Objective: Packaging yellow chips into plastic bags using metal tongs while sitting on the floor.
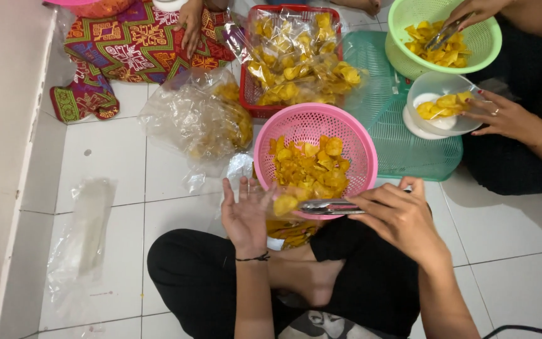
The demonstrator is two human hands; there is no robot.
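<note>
I sit cross-legged on white floor tiles. My right hand (396, 216) grips metal tongs (329, 206) that pinch a yellow chip (285, 204) at the near rim of a pink colander basket (359, 154) full of yellow chips. My left hand (244, 216) holds a clear plastic bag (239, 169) open right beside the tongs' tip. A filled bag of chips (293, 232) lies on my lap below the basket.
A red basket (247, 94) holds several filled bags. Another person's hands work a green colander (487, 41) with tongs and a white bowl (434, 85) on a teal crate (403, 147). A large plastic bag (199, 116) and empty bags (86, 232) lie at left. A patterned cloth (133, 47) is at the back.
</note>
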